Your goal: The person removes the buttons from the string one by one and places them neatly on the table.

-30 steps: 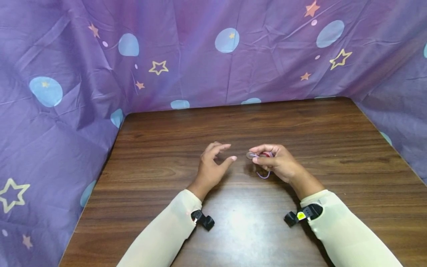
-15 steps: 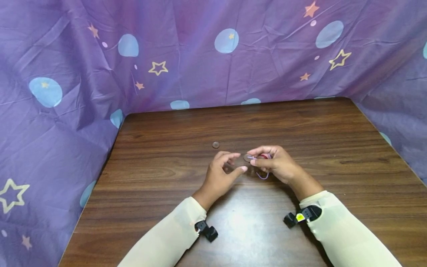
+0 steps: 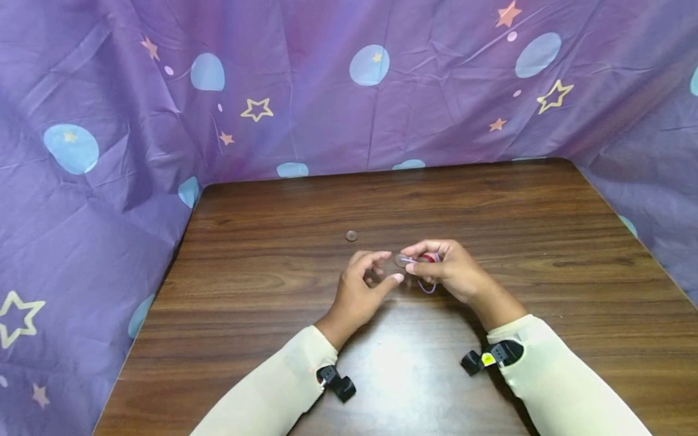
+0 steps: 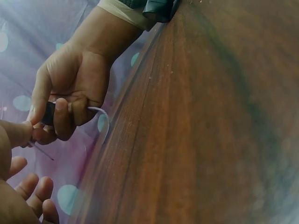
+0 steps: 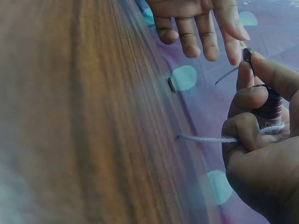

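My right hand point(image 3: 458, 272) pinches a thin brown button point(image 3: 400, 260) between thumb and forefinger. A lilac cord point(image 5: 208, 138) runs through it, with one short end sticking out past the button. Its other fingers curl round a small stack of dark and reddish buttons point(image 5: 273, 107), and the cord's other end hangs below them. Facing it, my left hand point(image 3: 360, 284) holds nothing, its thumb and forefinger spread apart close to the pinched button and cord end. Another brown button point(image 3: 351, 235) lies flat on the table just beyond the left fingers.
The wood-grain table point(image 3: 262, 242) has a purple curtain point(image 3: 316, 91) with stars and blue dots along its back and sides. Black wrist cameras stick out below both cuffs.
My left hand has moved right and nearer to me, uncovering the button on the table. My right hand has shifted slightly left, still pinching the button with the cord.
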The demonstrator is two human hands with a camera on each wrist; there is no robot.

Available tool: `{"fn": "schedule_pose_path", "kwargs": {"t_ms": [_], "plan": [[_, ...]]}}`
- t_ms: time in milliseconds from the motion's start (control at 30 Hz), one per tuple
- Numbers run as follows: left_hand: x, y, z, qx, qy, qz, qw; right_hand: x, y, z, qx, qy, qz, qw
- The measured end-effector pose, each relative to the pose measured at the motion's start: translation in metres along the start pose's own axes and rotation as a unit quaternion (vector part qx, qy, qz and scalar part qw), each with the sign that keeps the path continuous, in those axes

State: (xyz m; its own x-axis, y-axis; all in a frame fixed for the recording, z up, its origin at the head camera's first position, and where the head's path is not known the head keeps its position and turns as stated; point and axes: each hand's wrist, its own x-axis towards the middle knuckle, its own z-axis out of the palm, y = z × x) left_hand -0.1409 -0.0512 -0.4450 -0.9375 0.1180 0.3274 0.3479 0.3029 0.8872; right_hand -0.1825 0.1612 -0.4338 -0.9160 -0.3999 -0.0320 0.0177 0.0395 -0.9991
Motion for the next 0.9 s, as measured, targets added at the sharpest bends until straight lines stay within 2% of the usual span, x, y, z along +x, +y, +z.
{"fn": "schedule_pose_path", "kwargs": {"t_ms": [367,667,900], "plan": [[0.001,-0.004,-0.001,0.004,-0.025,0.023,0.9994,-0.009,-0.001,0.002,-0.010,0.022,-0.007,0.9997],[0.003,-0.004,0.000,0.001,-0.040,0.025,0.9989,-0.011,-0.004,0.004,-0.012,0.021,-0.005,0.9997],[0.001,-0.005,-0.001,-0.013,-0.042,0.027,0.9987,-0.013,-0.004,0.005,-0.008,0.000,-0.013,0.9999]]}}
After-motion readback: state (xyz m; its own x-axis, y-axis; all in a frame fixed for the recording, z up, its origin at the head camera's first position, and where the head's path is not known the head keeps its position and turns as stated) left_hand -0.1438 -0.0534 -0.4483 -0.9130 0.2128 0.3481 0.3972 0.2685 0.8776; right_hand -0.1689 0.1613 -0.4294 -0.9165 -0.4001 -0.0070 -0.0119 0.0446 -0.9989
